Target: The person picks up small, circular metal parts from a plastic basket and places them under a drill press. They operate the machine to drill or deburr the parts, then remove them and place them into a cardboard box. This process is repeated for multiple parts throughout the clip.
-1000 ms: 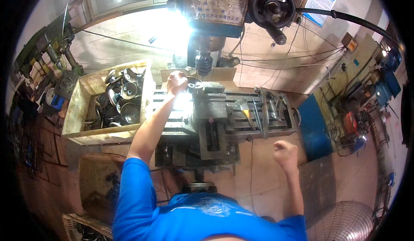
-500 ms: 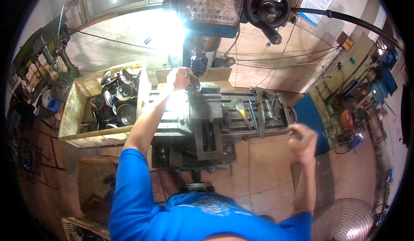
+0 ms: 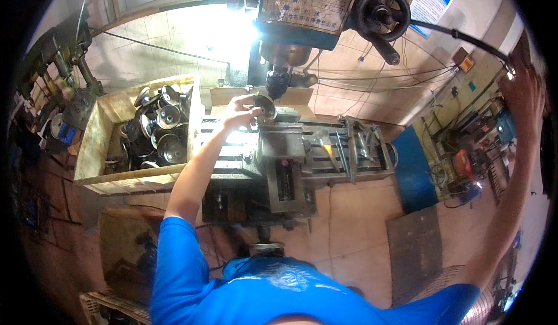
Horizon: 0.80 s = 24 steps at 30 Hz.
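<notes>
My left hand (image 3: 239, 113) grips a round, dark metal flanged disc (image 3: 265, 109) by its left side. The disc is tilted just above the vise block (image 3: 281, 145) on the machine table, close below the chuck (image 3: 277, 82). Whether it touches the vise is not clear. My right arm stretches up to the far right, and my right hand (image 3: 523, 89) is at the outer end of a long black bar (image 3: 459, 34) that runs out from the machine head. That hand is dark and near the picture's rim, so its grip on the bar cannot be made out.
A yellowish bin (image 3: 135, 181) of metal discs (image 3: 169, 117) stands left of the machine table (image 3: 349, 178). A brush (image 3: 328, 149) and several bars lie on the table's right side. Above is the machine head (image 3: 308, 5) with a black handwheel (image 3: 381, 14); a bright lamp glares beside it.
My right hand has swung from beside the table's right end up to the far right, by the black bar's end. My left hand stays near the vise, turning so the disc shows more.
</notes>
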Each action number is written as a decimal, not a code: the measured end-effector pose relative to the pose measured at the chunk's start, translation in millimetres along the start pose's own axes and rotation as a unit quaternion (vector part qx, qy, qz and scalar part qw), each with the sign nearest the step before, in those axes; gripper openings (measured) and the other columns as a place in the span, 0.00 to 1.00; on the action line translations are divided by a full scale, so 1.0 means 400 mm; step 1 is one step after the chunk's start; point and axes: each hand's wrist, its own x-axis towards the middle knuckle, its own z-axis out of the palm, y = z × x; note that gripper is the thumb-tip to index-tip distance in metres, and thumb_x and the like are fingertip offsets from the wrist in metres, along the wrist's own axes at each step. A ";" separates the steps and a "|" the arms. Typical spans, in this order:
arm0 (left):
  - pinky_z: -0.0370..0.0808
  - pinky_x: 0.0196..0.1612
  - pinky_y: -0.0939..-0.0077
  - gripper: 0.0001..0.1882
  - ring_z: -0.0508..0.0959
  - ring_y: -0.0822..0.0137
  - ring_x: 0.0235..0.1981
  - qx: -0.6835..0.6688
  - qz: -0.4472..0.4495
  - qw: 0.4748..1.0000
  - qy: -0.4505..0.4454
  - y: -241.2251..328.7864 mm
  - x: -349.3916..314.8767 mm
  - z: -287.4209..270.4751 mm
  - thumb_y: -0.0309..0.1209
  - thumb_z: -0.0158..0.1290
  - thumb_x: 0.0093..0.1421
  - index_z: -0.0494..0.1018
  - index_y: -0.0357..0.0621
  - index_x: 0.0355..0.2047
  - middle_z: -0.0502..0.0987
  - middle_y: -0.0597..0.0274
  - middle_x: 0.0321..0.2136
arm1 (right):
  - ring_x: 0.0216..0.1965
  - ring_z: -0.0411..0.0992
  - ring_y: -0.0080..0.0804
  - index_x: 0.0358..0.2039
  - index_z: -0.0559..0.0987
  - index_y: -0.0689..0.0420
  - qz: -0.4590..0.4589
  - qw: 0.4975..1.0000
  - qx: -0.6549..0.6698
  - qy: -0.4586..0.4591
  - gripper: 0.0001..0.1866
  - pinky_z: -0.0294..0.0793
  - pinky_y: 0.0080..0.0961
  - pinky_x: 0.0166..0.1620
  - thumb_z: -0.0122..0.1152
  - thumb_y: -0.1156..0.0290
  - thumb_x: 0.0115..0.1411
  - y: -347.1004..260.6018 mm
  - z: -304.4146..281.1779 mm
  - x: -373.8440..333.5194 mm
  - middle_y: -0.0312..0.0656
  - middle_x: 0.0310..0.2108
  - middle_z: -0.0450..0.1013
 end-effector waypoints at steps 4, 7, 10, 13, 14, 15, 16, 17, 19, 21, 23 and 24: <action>0.70 0.14 0.83 0.30 0.73 0.75 0.11 0.028 -0.042 0.998 0.022 -0.014 -0.007 -0.018 0.30 0.56 0.53 0.60 0.38 0.55 0.74 0.61 0.13 | 0.29 0.68 0.38 0.38 0.73 0.57 -0.114 0.948 0.289 0.064 0.17 0.67 0.32 0.32 0.57 0.73 0.44 -0.032 0.017 -0.196 0.46 0.26 0.67; 0.69 0.13 0.83 0.29 0.72 0.75 0.10 0.043 -0.056 0.997 0.031 0.000 -0.008 -0.006 0.30 0.57 0.53 0.62 0.40 0.54 0.73 0.62 0.12 | 0.23 0.61 0.24 0.33 0.71 0.61 0.011 0.727 0.671 -0.145 0.11 0.60 0.22 0.25 0.52 0.79 0.45 -0.098 0.071 -0.363 0.41 0.19 0.59; 0.68 0.12 0.83 0.28 0.72 0.75 0.10 0.059 -0.068 0.995 0.035 0.004 0.006 0.010 0.30 0.57 0.52 0.63 0.40 0.54 0.73 0.62 0.11 | 0.20 0.55 0.19 0.34 0.71 0.62 0.056 0.640 0.721 -0.260 0.12 0.54 0.18 0.22 0.46 0.82 0.46 -0.177 0.120 -0.469 0.37 0.17 0.55; 0.68 0.12 0.83 0.29 0.71 0.74 0.09 0.055 -0.084 0.994 0.047 0.004 0.002 -0.004 0.29 0.58 0.52 0.63 0.39 0.53 0.72 0.61 0.11 | 0.18 0.53 0.16 0.39 0.73 0.62 0.018 0.708 0.640 -0.298 0.18 0.53 0.15 0.21 0.43 0.83 0.46 -0.301 0.167 -0.511 0.32 0.17 0.56; 0.69 0.12 0.83 0.29 0.71 0.74 0.09 0.043 -0.088 0.995 0.037 0.008 0.012 -0.001 0.29 0.58 0.51 0.63 0.38 0.53 0.72 0.61 0.11 | 0.18 0.54 0.14 0.39 0.73 0.61 0.112 0.625 0.685 -0.357 0.18 0.53 0.13 0.22 0.46 0.80 0.44 -0.333 0.229 -0.549 0.28 0.17 0.57; 0.69 0.12 0.83 0.29 0.71 0.74 0.09 0.035 -0.094 0.994 0.033 0.010 0.014 -0.006 0.28 0.58 0.51 0.63 0.37 0.53 0.72 0.61 0.11 | 0.19 0.54 0.12 0.39 0.72 0.61 0.111 0.574 0.729 -0.356 0.19 0.53 0.12 0.21 0.49 0.79 0.42 -0.351 0.222 -0.555 0.26 0.18 0.58; 0.69 0.11 0.83 0.27 0.71 0.74 0.09 0.017 -0.089 0.995 0.033 0.010 0.014 -0.009 0.28 0.58 0.51 0.65 0.37 0.51 0.73 0.61 0.12 | 0.19 0.55 0.11 0.39 0.72 0.61 0.109 0.521 0.769 -0.354 0.20 0.53 0.11 0.21 0.52 0.78 0.40 -0.369 0.213 -0.559 0.24 0.18 0.58; 0.69 0.11 0.82 0.25 0.71 0.74 0.09 -0.001 -0.084 0.996 0.033 0.009 0.013 -0.011 0.27 0.57 0.50 0.67 0.37 0.50 0.73 0.61 0.12 | 0.19 0.55 0.11 0.38 0.71 0.61 0.111 0.505 0.779 -0.354 0.19 0.53 0.11 0.21 0.52 0.78 0.40 -0.388 0.225 -0.567 0.24 0.18 0.58; 0.69 0.11 0.82 0.23 0.71 0.74 0.09 -0.023 -0.072 0.997 0.034 0.001 0.014 -0.011 0.27 0.57 0.50 0.68 0.36 0.48 0.73 0.61 0.13 | 0.18 0.55 0.11 0.36 0.71 0.60 0.116 0.474 0.797 -0.356 0.18 0.53 0.11 0.21 0.51 0.76 0.39 -0.428 0.246 -0.584 0.25 0.19 0.58; 0.69 0.11 0.83 0.23 0.72 0.74 0.09 -0.033 -0.061 0.997 0.038 -0.014 0.015 -0.011 0.27 0.57 0.50 0.68 0.35 0.48 0.74 0.61 0.14 | 0.19 0.54 0.11 0.34 0.71 0.60 0.122 0.465 0.801 -0.357 0.17 0.53 0.10 0.22 0.51 0.76 0.39 -0.450 0.245 -0.588 0.25 0.19 0.58; 0.69 0.11 0.82 0.26 0.71 0.73 0.09 -0.057 -0.071 0.995 0.026 -0.014 0.023 -0.018 0.28 0.57 0.52 0.64 0.32 0.51 0.73 0.60 0.14 | 0.19 0.54 0.11 0.32 0.71 0.60 0.129 0.457 0.805 -0.355 0.16 0.52 0.10 0.23 0.49 0.77 0.38 -0.470 0.251 -0.596 0.25 0.18 0.58; 0.70 0.11 0.82 0.28 0.71 0.73 0.09 -0.071 -0.076 0.994 0.020 -0.014 0.025 -0.018 0.28 0.57 0.52 0.62 0.31 0.52 0.73 0.59 0.13 | 0.19 0.54 0.11 0.32 0.71 0.60 0.134 0.448 0.808 -0.358 0.15 0.52 0.10 0.23 0.49 0.77 0.38 -0.476 0.256 -0.599 0.25 0.18 0.58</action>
